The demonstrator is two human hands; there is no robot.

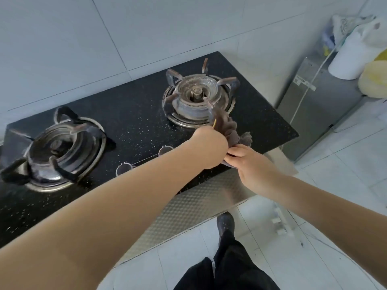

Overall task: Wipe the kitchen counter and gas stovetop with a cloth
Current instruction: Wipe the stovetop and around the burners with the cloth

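Observation:
A black speckled gas stovetop [136, 114] carries two burners, one at the left [56, 151] and one at the right [199, 97], each under a metal pan support. A crumpled grey-brown cloth [228, 128] is bunched at the front edge of the right burner, over the stovetop's right front corner. My left hand [211, 147] is closed around the cloth from the left. My right hand [251, 162] pinches the cloth's lower end from the right. The two hands touch each other around the cloth.
Two round knobs [123, 168] [165, 150] sit on the stovetop's front strip. A patterned steel counter front [188, 208] runs below. A steel cabinet [318, 105] stands at the right with white and yellow bags [356, 49] on it. My legs and shoe [225, 225] are on the tiled floor.

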